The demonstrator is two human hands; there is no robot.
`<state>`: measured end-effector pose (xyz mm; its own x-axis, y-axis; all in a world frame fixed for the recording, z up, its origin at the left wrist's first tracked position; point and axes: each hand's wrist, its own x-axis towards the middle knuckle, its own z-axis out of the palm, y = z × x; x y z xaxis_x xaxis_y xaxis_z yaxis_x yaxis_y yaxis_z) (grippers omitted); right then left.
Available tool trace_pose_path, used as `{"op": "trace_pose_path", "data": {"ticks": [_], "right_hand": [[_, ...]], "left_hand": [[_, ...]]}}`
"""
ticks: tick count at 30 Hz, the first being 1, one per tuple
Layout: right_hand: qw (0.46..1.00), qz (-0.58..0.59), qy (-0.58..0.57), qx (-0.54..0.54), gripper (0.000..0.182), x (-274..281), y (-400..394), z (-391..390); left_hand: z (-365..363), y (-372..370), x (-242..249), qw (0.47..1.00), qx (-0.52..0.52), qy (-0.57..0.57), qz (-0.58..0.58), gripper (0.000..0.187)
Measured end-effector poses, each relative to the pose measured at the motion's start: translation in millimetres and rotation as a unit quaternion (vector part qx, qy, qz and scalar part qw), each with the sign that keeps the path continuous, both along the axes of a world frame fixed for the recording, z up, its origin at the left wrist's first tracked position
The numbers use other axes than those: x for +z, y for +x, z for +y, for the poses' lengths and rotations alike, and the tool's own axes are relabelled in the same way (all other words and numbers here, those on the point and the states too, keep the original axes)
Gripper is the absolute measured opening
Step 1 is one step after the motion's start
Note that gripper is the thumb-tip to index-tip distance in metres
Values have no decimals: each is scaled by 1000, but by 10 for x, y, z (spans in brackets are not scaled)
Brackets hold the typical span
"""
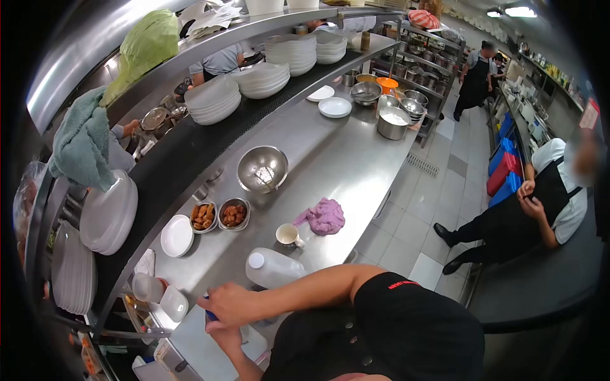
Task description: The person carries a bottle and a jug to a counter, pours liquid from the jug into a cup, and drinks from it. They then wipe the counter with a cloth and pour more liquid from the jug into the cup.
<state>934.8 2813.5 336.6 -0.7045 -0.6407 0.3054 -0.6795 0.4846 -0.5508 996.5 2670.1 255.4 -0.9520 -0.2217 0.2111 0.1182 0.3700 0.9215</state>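
At the lower left, my right hand (234, 303) reaches across, its fingers curled round a small dark blue object (210, 312). Directly below it is my left hand (223, 335), close against the same object, its fingers mostly hidden. Both hands are above a pale flat surface (190, 343). Beside my right forearm lies a translucent white jug (274, 269) with a white cap. A patterned cup (289, 235) and a crumpled purple cloth (325, 216) are farther along the steel counter (375, 165).
Two bowls of brown food (203, 216), a white plate (177, 235) and a steel bowl (262, 169) are on the counter. Stacked plates (213, 101) line the shelf. One person (540, 190) leans at the right; others are farther back.
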Motion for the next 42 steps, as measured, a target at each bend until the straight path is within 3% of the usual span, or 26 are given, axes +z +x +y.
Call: {"op": "trace_pose_path", "data": {"ticks": [5, 7, 8, 10, 11, 13, 14, 16, 18, 20, 24, 26, 27, 29, 30, 32, 34, 35, 37, 39, 42], "right_hand": [[987, 42, 63, 144, 54, -93, -21, 20], [960, 114, 38, 251, 47, -65, -67, 145], [960, 117, 36, 250, 47, -70, -109, 178], [928, 106, -72, 350, 49, -48, -181, 251], [928, 107, -74, 348, 49, -54, -180, 305], [969, 101, -82, 210, 47, 90, -93, 457], [969, 100, -83, 211, 47, 173, -93, 497], [979, -56, 128, 150, 47, 297, -126, 531], [980, -48, 114, 159, 46, 90, -148, 484], [979, -44, 103, 172, 47, -12, -134, 498], [965, 14, 88, 247, 40, 101, -161, 748], [948, 23, 74, 310, 35, 143, -181, 832], [941, 18, 63, 331, 34, 146, -177, 855], [929, 12, 49, 366, 34, 235, -229, 891], [922, -11, 54, 383, 36, 331, -266, 922], [909, -30, 66, 410, 38, 337, -263, 939], [949, -38, -63, 306, 40, 307, -230, 927], [948, -35, -58, 312, 40, 385, -270, 898], [939, -183, 195, 215, 44, 806, -345, 916], [943, -145, 199, 225, 45, 750, -392, 891], [953, -39, 162, 255, 46, 510, -476, 816]], "left_hand": [[-382, 212, -423, 998, -27, 9, -49, 63], [-405, 334, -436, 999, -19, 12, -44, 65], [-411, 333, -438, 999, -13, 18, -39, 68], [-382, 294, -268, 997, -30, -8, -65, 72], [-362, 283, -176, 994, -45, -30, -93, 76], [-189, 203, 130, 986, -75, -28, -145, 80], [-120, 171, 211, 975, -104, -25, -196, 84], [-165, 107, 89, 973, -114, -40, -199, 81], [-118, 49, -91, 971, -119, -53, -200, 78], [31, 91, -233, 996, -18, 20, -83, 74], [210, 183, -52, 995, 27, 35, -87, 81], [44, 227, -143, 972, -51, -75, -216, 95], [9, 281, -236, 971, -28, -69, -226, 95], [-78, 321, -356, 987, -93, -36, -126, 96], [-86, 342, -301, 988, -77, -33, -129, 96], [-43, 313, -126, 981, -111, -51, -153, 94], [102, 245, 48, 985, -71, -42, -152, 88], [170, 192, 146, 986, -46, -37, -156, 83], [256, 44, 362, 977, -80, -62, -189, 77], [321, -16, 536, 963, -120, -91, -222, 72], [276, -179, 573, 974, -99, -144, -143, 58]]}}
